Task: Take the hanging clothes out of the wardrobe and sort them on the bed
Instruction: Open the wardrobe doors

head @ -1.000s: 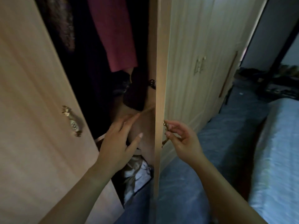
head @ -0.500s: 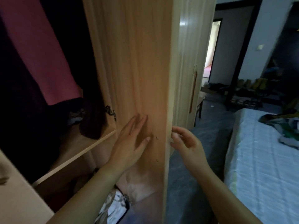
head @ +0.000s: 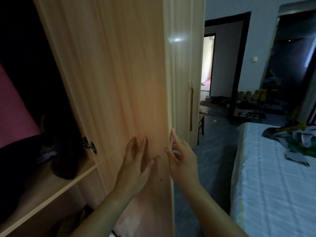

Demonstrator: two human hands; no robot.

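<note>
The wardrobe's right door (head: 123, 79) stands swung wide open in front of me, its light wood inner face toward me. My left hand (head: 135, 165) lies flat against that inner face with fingers spread. My right hand (head: 183, 159) curls loosely around the door's free edge, holding nothing else. Inside the dark wardrobe at the left hangs a pink garment (head: 15, 106) among dark clothes, and a dark bundle (head: 65, 161) sits on the wooden shelf (head: 51, 190). The bed (head: 273, 185) with a pale blue cover is at the right.
A heap of green, grey and patterned clothes (head: 294, 141) lies on the bed's far right. A narrow strip of dark floor (head: 205, 168) runs between wardrobe and bed. Beyond are closed wardrobe doors (head: 186, 82), a small wooden stool (head: 201, 122), shoe racks (head: 248, 106) and a doorway (head: 207, 62).
The right door has swung from nearly edge-on to wide open. My left hand came out of the wardrobe onto the door's inner face; my right hand left the handle for the door's edge.
</note>
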